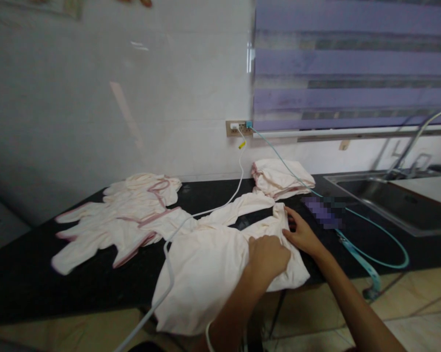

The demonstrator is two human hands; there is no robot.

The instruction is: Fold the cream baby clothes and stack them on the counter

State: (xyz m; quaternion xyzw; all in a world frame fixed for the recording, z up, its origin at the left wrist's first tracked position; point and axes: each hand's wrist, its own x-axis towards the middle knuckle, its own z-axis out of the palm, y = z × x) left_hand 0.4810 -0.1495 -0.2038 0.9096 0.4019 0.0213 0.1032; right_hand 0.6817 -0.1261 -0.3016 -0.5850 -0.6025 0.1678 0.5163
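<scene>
A cream cloth garment [205,274] with what look like long sleeves lies spread on the black counter, its lower part hanging over the front edge. My left hand [267,256] is closed on the cloth near the garment's right side, knuckles up and fingertips hidden. At the garment's right edge, my right hand [303,233] has its thumb and fingers curled around the fabric near a sleeve end. A white cable [169,264] runs across the garment's left part.
Several cream garments with pink trim [132,220] lie in a loose pile at left. A folded cloth stack [282,178] sits by the wall. A purple phone-like item [321,212], partly blurred, lies right with a teal cord [385,227]. Beyond it is a sink [388,200].
</scene>
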